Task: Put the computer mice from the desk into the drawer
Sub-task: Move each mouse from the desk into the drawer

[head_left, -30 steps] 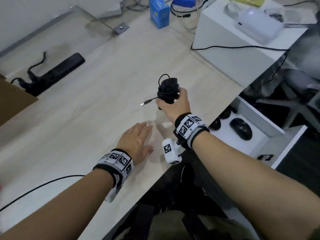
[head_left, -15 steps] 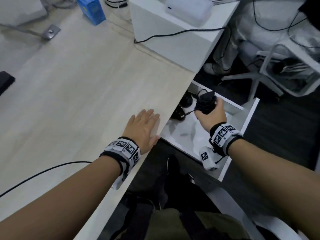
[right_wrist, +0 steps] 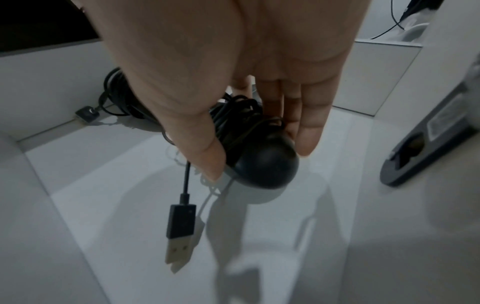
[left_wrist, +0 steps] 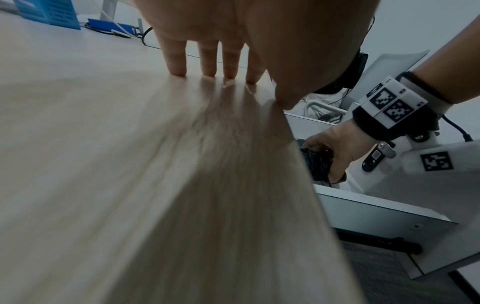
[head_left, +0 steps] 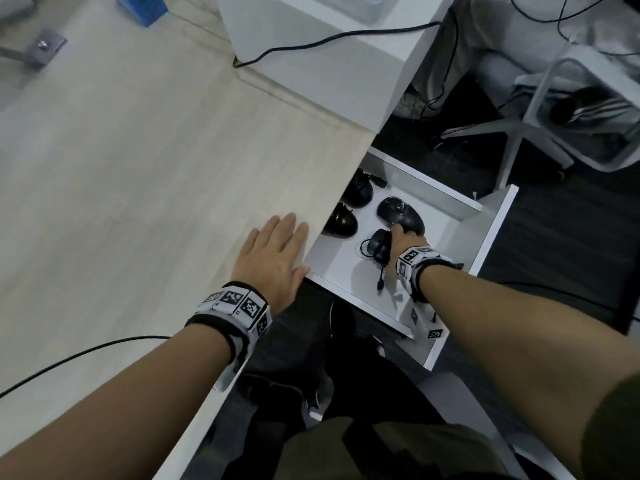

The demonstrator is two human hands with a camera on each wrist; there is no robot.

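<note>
My right hand (head_left: pixel 394 237) reaches down into the open white drawer (head_left: pixel 493 233) and grips a black mouse (head_left: pixel 377 249) with its cable wound round it. In the right wrist view, thumb and fingers pinch this mouse (right_wrist: pixel 267 170) low over the drawer floor, and its USB plug (right_wrist: pixel 179 232) dangles below. Three other black mice lie in the drawer: a large one (head_left: pixel 398 211) just beyond my hand and two (head_left: pixel 360 190) (head_left: pixel 341 221) partly under the desk edge. My left hand (head_left: pixel 273 252) lies flat on the desk (head_left: pixel 156 168) near its edge, fingers straight (left_wrist: pixel 207 65).
A white cabinet (head_left: pixel 329 74) with a black cable (head_left: pixel 311 41) stands at the desk's far end, next to a blue box (head_left: pixel 145 6). Another cable (head_left: pixel 86 351) crosses the near desk. A white chair base (head_left: pixel 519 133) stands beyond the drawer.
My right hand has carried the wound-up mouse from above the desk to the right and down into the drawer. My left hand has stayed flat at the desk edge.
</note>
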